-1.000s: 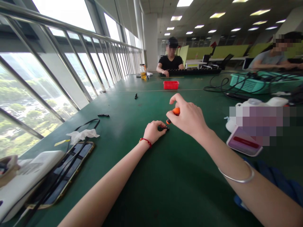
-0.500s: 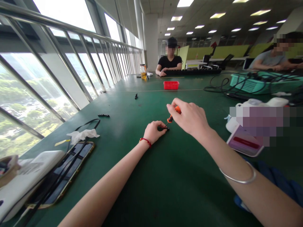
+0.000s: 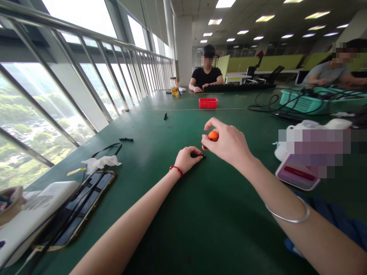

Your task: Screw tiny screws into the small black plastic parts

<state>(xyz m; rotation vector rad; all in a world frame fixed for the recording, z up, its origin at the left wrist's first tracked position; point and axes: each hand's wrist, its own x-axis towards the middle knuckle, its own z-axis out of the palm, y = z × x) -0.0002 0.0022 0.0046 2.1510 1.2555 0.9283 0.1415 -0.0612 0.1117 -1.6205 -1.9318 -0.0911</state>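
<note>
My left hand (image 3: 186, 159) rests on the green table (image 3: 183, 214), its fingers closed on a small black part (image 3: 198, 155). My right hand (image 3: 226, 143) hovers just above and to the right, fingers wrapped round the orange handle of a small screwdriver (image 3: 211, 137). The screwdriver's tip points down onto the black part. A red cord circles my left wrist and a silver bangle my right forearm.
A phone (image 3: 76, 210) with a black strap, a crumpled tissue (image 3: 99, 163) and a white box lie at the left. Loose black parts (image 3: 126, 139) and a red tray (image 3: 208, 102) sit farther off. A pink-white device (image 3: 296, 176), cables and a teal basket (image 3: 312, 100) fill the right. Two people sit at the far end.
My right hand's fingers have shifted round the orange handle, turning it, and more of the handle now shows. My left hand has stayed on the black part.
</note>
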